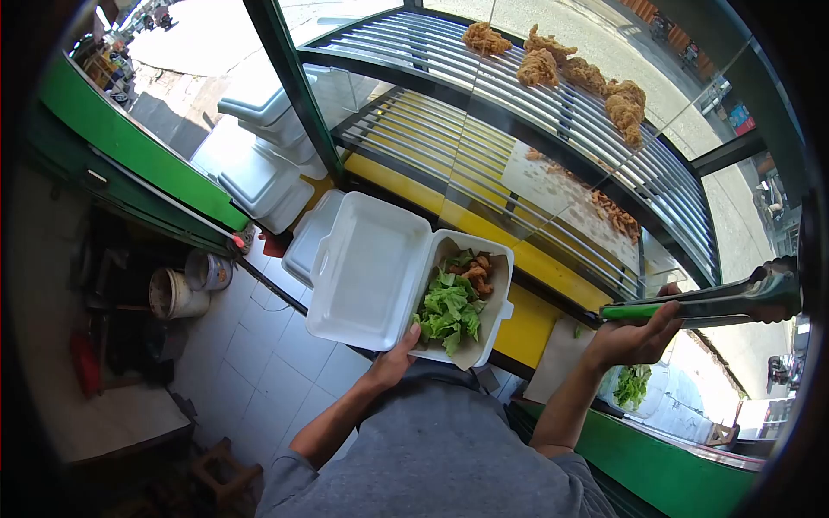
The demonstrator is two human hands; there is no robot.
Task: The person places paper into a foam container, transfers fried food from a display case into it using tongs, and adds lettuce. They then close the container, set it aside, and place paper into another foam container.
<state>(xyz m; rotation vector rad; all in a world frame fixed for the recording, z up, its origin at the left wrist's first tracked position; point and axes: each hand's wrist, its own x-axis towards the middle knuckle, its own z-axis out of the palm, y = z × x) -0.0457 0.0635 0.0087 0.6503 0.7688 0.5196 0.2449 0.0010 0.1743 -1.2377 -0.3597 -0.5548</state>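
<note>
My left hand [396,356] grips the near edge of an open white foam takeout box [371,268], its thumb over the rim. Inside the right half, brown paper lies under green lettuce [451,309] and several pieces of fried chicken [473,274]. The box's left half is bare. Out to the right, my right hand [637,338] is closed around metal tongs [717,302] with green on the handle; their scalloped tips point right, away from the box.
A glass display case has slatted racks [587,112] holding fried chicken [540,66], with small brown bits on a lower tray [553,186]. White foam boxes [263,173] are stacked left of it. More lettuce [632,387] sits at right. Buckets [177,292] stand on the tiled floor.
</note>
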